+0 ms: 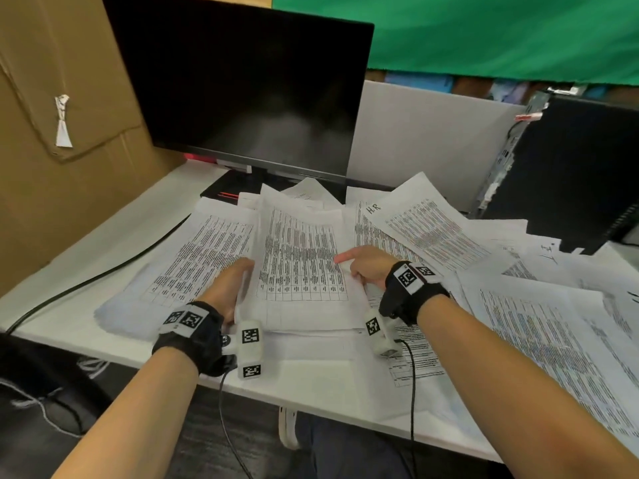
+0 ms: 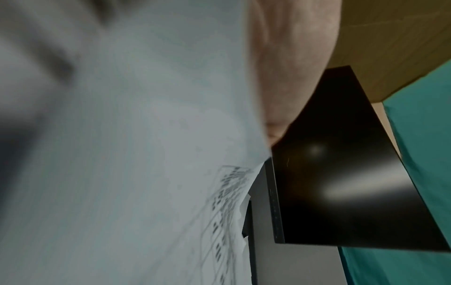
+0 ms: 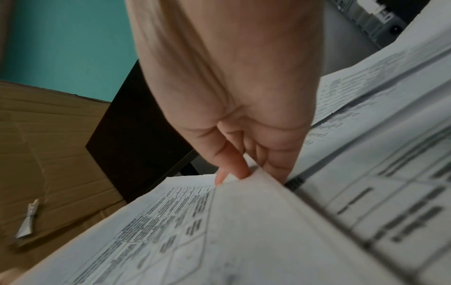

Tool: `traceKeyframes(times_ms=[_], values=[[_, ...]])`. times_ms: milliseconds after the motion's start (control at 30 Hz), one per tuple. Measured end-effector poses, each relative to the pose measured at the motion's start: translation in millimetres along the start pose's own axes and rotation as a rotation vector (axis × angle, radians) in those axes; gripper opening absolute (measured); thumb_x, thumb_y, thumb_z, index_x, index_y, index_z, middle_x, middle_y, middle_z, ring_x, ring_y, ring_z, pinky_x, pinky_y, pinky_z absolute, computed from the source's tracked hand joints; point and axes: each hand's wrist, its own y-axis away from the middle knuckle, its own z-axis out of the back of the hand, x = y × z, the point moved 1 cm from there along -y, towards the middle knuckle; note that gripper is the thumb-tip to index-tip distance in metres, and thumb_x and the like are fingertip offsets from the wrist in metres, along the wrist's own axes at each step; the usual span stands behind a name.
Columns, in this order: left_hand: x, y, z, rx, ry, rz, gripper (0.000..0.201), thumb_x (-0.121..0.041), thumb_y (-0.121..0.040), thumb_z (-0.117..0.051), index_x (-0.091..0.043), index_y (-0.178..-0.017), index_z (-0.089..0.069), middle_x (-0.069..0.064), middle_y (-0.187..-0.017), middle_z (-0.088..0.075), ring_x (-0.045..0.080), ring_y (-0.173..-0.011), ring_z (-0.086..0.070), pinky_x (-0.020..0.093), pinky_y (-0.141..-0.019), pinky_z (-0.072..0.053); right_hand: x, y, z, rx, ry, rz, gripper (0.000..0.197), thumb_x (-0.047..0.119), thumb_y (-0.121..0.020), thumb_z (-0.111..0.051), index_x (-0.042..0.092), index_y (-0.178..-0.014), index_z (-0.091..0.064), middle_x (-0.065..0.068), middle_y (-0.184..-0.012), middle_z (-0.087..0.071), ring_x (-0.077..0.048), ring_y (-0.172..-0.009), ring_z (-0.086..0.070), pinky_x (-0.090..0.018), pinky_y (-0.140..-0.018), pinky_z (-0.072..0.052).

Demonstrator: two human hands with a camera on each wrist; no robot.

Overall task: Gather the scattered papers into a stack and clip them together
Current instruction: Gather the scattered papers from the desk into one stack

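A stack of printed table sheets lies in the middle of the white desk, between my two hands. My left hand holds its left edge, which curls up against the palm; the fingers are hidden under the paper. My right hand pinches the right edge, thumb on top and fingers beneath. In the right wrist view the thumb presses on the stack's edge. Blurred paper fills the left wrist view beside my palm. Loose sheets lie to the left and right.
A dark monitor stands just behind the papers. A cardboard wall closes the left side, a black computer tower the right. More loose sheets cover the desk's right front. A black cable crosses the desk's left part.
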Motion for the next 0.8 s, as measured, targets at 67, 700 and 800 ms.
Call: traceKeyframes(times_ms=[67, 700, 800], values=[[7, -16, 6, 0.037, -0.038, 0.061, 0.085, -0.084, -0.055, -0.060, -0.040, -0.127, -0.051, 0.007, -0.134, -0.055, 0.043, -0.124, -0.049, 0.070, -0.098, -0.031, 4, -3, -2, 0.004, -0.029, -0.006, 0.053, -0.013, -0.092, -0.039, 0.018, -0.126, -0.065, -0.011, -0.146, -0.047, -0.025, -0.118, -0.055, -0.034, -0.096, -0.053], [-4, 10, 7, 0.074, 0.359, -0.035, 0.026, -0.016, -0.089, -0.059, 0.000, -0.110, -0.057, 0.015, -0.068, -0.068, 0.020, -0.048, -0.067, 0.028, -0.041, -0.053, 41, -9, -37, -0.016, -0.288, -0.104, 0.048, 0.032, -0.085, -0.072, 0.002, -0.120, -0.057, -0.014, -0.103, -0.067, -0.028, -0.097, -0.065, -0.036, -0.080, -0.057], [-5, 10, 4, 0.109, 0.308, -0.065, 0.033, -0.012, -0.091, -0.057, 0.000, -0.122, -0.053, 0.014, -0.075, -0.072, 0.024, -0.062, -0.072, 0.033, -0.048, -0.056, 47, -4, -41, -0.095, 0.057, -0.017, 0.010, 0.017, -0.097, -0.057, 0.008, -0.100, -0.059, -0.014, -0.085, -0.061, -0.027, -0.094, -0.062, -0.026, -0.062, -0.046]])
